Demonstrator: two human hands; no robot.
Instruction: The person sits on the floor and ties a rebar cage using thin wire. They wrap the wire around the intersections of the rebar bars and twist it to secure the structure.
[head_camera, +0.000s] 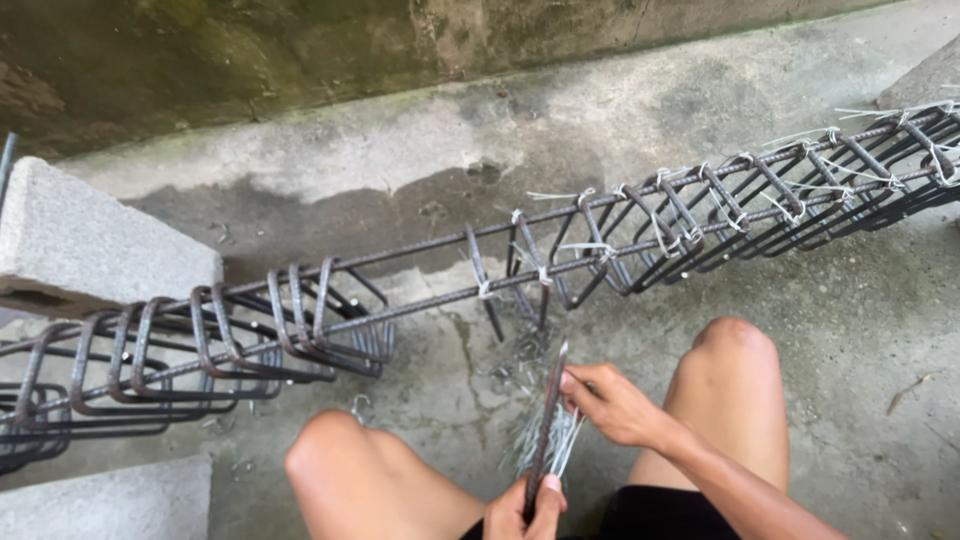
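Head view: left hand (528, 508) fingers grip a steel rod (547, 425); right hand (612, 403) fingers pinch wire ties (560, 440).

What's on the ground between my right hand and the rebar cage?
In the head view, loose short wire pieces lie scattered on bare concrete between the right hand and the rebar cage.

Long rebar cage of dark steel bars w/ square stirrups (420, 270) runs diag across frame, left end by grey concrete block (90, 245). Second concrete block (100, 500) bottom left. Stained grey concrete floor (850, 330), mossy wall (250, 50) behind.
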